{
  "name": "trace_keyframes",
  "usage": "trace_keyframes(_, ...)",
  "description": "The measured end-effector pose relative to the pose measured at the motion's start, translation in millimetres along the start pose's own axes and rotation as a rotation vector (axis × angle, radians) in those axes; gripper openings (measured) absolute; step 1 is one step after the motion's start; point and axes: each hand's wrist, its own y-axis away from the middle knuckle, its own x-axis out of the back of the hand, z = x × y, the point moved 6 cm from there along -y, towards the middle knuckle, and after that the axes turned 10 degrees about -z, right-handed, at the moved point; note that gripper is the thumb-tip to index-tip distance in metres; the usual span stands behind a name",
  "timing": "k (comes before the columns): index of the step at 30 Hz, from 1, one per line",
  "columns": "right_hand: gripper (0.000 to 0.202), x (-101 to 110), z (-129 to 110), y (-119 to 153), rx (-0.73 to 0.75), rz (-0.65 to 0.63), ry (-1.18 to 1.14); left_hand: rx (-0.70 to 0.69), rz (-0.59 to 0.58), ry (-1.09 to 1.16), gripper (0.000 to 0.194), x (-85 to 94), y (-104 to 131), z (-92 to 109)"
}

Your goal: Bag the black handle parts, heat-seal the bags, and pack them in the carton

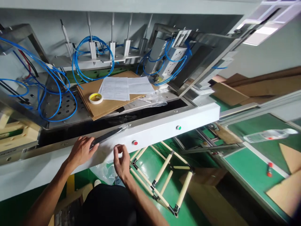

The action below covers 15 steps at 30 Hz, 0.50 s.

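My left hand (81, 151) rests at the front edge of the machine, its fingers closed round the near end of a long thin black bar (105, 137). The bar slants up to the right, and clear plastic shows at its far tip. To the right of it, my right hand (121, 159) is in front of the white front panel (160, 133), fingers curled toward the thumb. Whatever those fingertips pinch, if anything, is too small to make out. A red button (135, 142) sits on the panel just right of this hand, and a green button (179, 127) farther right.
Inside the machine, cardboard sheets (88, 108) carry papers (115, 88) and a tape roll (95, 98). Coiled blue hoses (76, 66) hang around the cylinders (92, 50). A tube frame (162, 169) stands on the green floor. A plastic bottle (268, 135) lies on the right table.
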Motion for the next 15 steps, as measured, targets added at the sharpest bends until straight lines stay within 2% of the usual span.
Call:
trace_keyframes(2, 0.05, -22.0, 11.0, 15.4, -0.183, -0.145, -0.228, 0.044, -0.026, 0.095, 0.04, 0.0, 9.3, 4.7)
trace_keyframes(4, 0.059, -38.5, 7.6, 22.1, -0.246, -0.255, -0.386, 0.105, -0.059, 0.313, 0.044, -3.6, 21.9, 10.6)
trace_keyframes(5, 0.06, -42.2, 2.8, 23.2, -0.248, -0.269, -0.438, 0.148, -0.091, 0.448, 0.045, -8.3, 29.4, 13.3)
trace_keyframes(8, 0.058, -40.8, -12.9, 27.7, -0.24, -0.186, -0.527, 0.332, -0.21, 0.822, 0.05, -31.8, 55.3, 18.3)
trace_keyframes(10, 0.055, -38.3, -20.1, 36.7, -0.25, -0.123, -0.561, 0.449, -0.243, 1.009, 0.055, -50.3, 72.3, 17.6)
trace_keyframes(13, 0.056, -34.7, -22.8, 58.3, -0.265, -0.059, -0.606, 0.542, -0.238, 1.119, 0.06, -74.6, 92.6, 12.6)
trace_keyframes(15, 0.057, -32.4, -18.2, 76.9, -0.278, -0.056, -0.65, 0.515, -0.263, 1.101, 0.06, -86.7, 102.6, 12.8)
